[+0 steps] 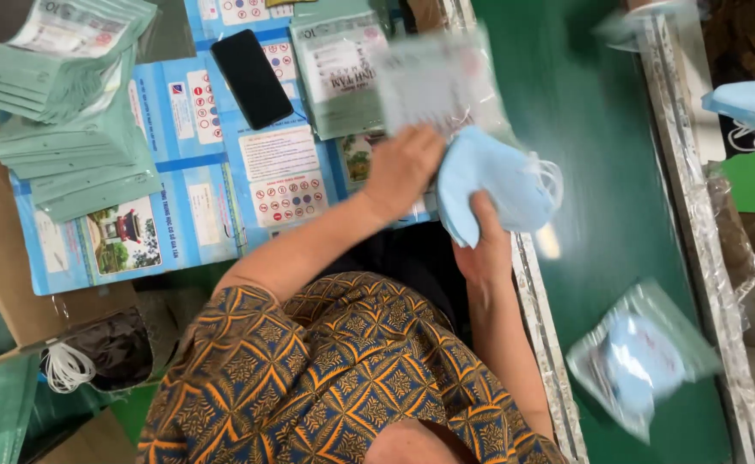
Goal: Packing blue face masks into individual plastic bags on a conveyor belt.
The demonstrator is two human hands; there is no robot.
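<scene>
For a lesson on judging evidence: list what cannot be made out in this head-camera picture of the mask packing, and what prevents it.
- Pouch at the left hand: motion-blurred; its opening cannot be seen.
- Masks: the right hand covers the lower part; number unclear.
- Packed pouch on the belt: blurred.
- Masks at the right: cut off by the edge.
- Dark bag: contents hidden.
</scene>
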